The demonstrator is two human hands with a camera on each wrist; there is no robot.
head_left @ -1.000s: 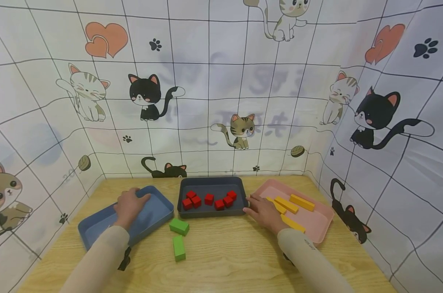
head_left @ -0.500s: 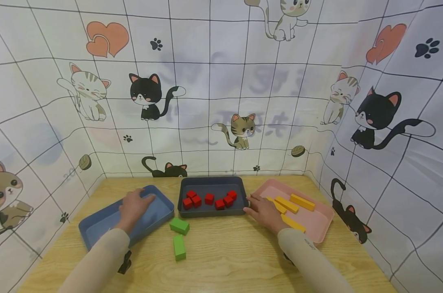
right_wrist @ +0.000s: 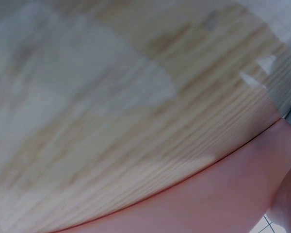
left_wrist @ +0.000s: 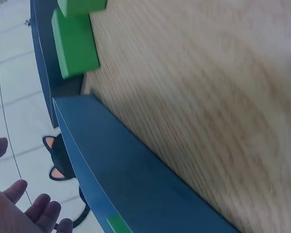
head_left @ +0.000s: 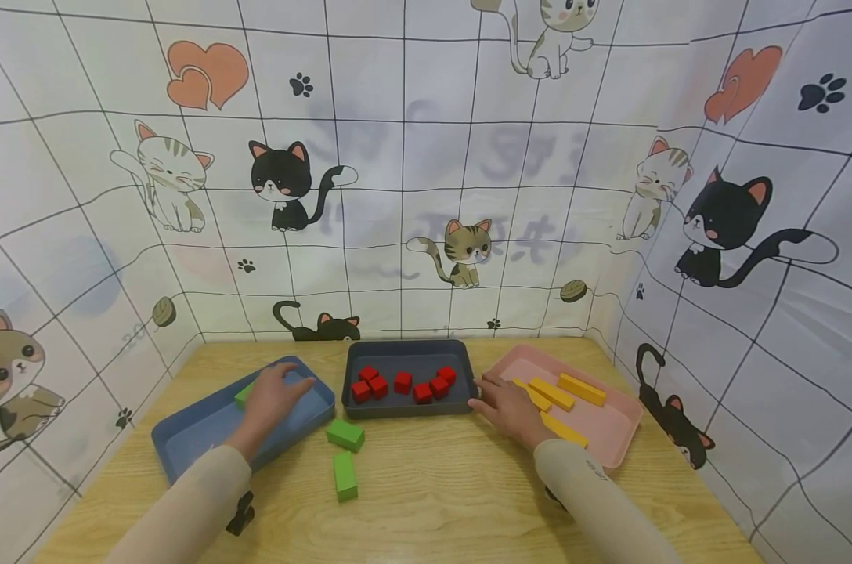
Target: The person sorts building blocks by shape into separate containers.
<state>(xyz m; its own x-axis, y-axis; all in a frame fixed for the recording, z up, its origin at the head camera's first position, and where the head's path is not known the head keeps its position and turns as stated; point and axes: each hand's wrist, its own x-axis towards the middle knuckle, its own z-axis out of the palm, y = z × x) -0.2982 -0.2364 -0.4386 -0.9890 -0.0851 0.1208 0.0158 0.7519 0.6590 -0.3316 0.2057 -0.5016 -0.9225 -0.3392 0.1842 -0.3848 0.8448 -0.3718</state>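
Note:
My left hand (head_left: 267, 403) is over the blue tray (head_left: 186, 450), its fingers apart and holding nothing. Beside it, inside that tray, a green block (head_left: 242, 396) shows partly behind the hand. Two more green blocks, one (head_left: 345, 435) by the tray's corner and one (head_left: 344, 476) nearer the front, lie on the table. My right hand (head_left: 509, 409) rests at the left side of the pink tray (head_left: 612, 442), fingers loosely bent and reaching toward the dark tray's corner. Several yellow blocks (head_left: 583, 389) lie in the pink tray, some partly hidden by this hand.
Between the two hands, at the back, stands a dark grey tray (head_left: 408, 411) with several red cubes (head_left: 402, 382). All three trays stand on a wooden table (head_left: 426, 486). A cat-print sheet (head_left: 398, 172) closes off the back and sides.
My left hand has moved right over the blue tray, and a green block now shows in the tray where the hand was. The right hand stays in place.

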